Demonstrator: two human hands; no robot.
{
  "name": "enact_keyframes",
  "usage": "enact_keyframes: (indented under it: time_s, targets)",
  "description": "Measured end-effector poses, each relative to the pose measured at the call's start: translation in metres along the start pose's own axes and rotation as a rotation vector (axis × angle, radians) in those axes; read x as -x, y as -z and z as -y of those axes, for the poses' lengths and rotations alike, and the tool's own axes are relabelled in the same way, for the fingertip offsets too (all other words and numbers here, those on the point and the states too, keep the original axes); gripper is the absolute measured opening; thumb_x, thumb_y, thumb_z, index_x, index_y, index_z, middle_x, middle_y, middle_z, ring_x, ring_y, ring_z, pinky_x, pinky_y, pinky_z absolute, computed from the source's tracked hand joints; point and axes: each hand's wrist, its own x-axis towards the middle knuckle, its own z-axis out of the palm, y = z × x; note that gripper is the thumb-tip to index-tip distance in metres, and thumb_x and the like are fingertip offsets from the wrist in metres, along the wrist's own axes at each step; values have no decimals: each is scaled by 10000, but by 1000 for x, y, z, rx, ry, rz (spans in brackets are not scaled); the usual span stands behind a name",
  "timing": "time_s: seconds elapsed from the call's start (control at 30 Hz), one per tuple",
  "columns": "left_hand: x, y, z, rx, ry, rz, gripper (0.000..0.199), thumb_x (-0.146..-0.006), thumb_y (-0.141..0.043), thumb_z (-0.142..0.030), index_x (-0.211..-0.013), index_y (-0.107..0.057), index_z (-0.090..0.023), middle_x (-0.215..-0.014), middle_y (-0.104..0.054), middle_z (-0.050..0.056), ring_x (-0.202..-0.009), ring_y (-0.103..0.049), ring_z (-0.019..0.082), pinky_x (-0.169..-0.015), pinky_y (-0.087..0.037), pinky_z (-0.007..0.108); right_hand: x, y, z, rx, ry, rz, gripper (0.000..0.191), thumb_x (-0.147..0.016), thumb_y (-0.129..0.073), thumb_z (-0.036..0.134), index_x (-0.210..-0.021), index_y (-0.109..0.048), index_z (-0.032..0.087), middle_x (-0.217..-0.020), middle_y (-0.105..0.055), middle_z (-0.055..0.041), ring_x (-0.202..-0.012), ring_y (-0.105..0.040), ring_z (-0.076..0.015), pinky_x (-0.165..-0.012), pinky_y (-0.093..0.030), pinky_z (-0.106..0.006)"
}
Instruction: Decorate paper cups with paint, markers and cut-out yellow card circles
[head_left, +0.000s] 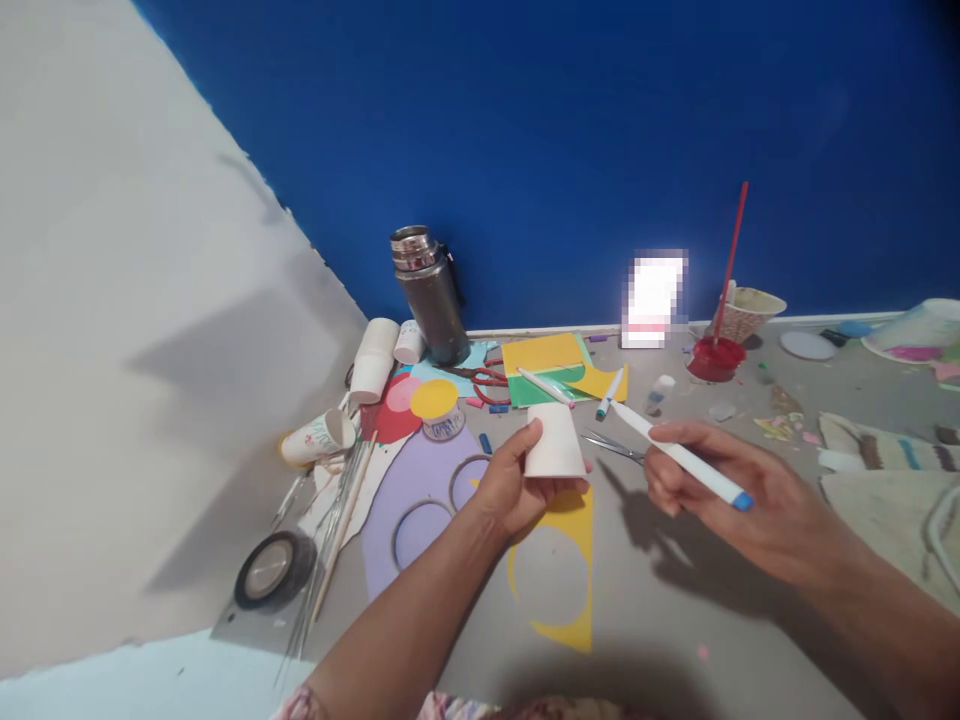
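My left hand [519, 485] is closed around a small white paper cup [553, 442], which is held upside down with its wide rim toward me. To its right, my right hand [709, 490] grips a white marker [686, 460] with a blue end. The marker's other end points left toward the cup, apart from it. Beneath the cup lies a yellow paper sheet [581, 560] with a round hole cut out. Small scissors [611, 444] rest on the table between my hands, partly hidden by the right one.
A dark steel flask [433, 305] stands near the blue wall. White paper cups [373, 360], purple paper [382, 500] and a black tape roll [271, 570] lie at left. Red-handled scissors [487, 378] and coloured paper [546, 352] lie behind. A red container [716, 358] holds a red stick.
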Motion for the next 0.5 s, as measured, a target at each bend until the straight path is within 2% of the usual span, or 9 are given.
enact_keyframes:
  time_s: [0.07, 0.13, 0.23, 0.33, 0.4, 0.5]
  targets:
    - [-1, 1, 1, -14, 21, 6, 532, -893, -674, -408, -1314, -606, -90, -910, -756, 126, -781, -761, 303, -697, -614, 412, 2, -2, -5, -50, -11, -37, 298, -897, -761, 499, -1067, -795, 257, -668, -654, -21, -609, -617, -167, -564, -549, -290]
    - [-2, 1, 2, -17, 38, 31, 508, -905, -649, -408, -1301, -614, -91, -960, -762, 151, -805, -759, 307, -718, -615, 426, 1, -3, -7, -57, 1, -31, 280, -966, -685, 475, -1048, -807, 237, -646, -671, -22, -575, -608, -153, -531, -533, -269]
    - [-3, 0, 3, -1, 44, 47, 496, -901, -656, -404, -1292, -617, -102, -987, -757, 143, -802, -753, 301, -697, -609, 419, -2, -6, -4, 149, 116, -56, 257, -986, -670, 430, -1089, -812, 242, -756, -759, -41, -595, -651, -155, -532, -547, -259]
    - [-4, 0, 5, 9, 44, 26, 487, -888, -677, -400, -1273, -628, -105, -951, -747, 123, -776, -747, 295, -679, -602, 409, -2, -17, -4, 351, 269, -157, 174, -987, -674, 349, -1056, -802, 253, -764, -778, -21, -582, -664, -147, -513, -538, -237]
    - [-4, -1, 7, 14, 37, -4, 459, -890, -667, -383, -1254, -641, -106, -936, -747, 126, -776, -739, 289, -704, -610, 425, 0, -25, -6, 456, 369, -224, 103, -970, -691, 281, -1004, -784, 253, -800, -796, -15, -617, -701, -153, -559, -569, -236]
    - [-3, -2, 9, 51, 27, -68, 390, -885, -657, -333, -1213, -666, -122, -964, -752, 125, -839, -737, 286, -791, -624, 463, 3, -33, -9, 552, 504, -257, 80, -938, -709, 204, -978, -758, 254, -882, -815, -20, -759, -764, -177, -727, -623, -250]
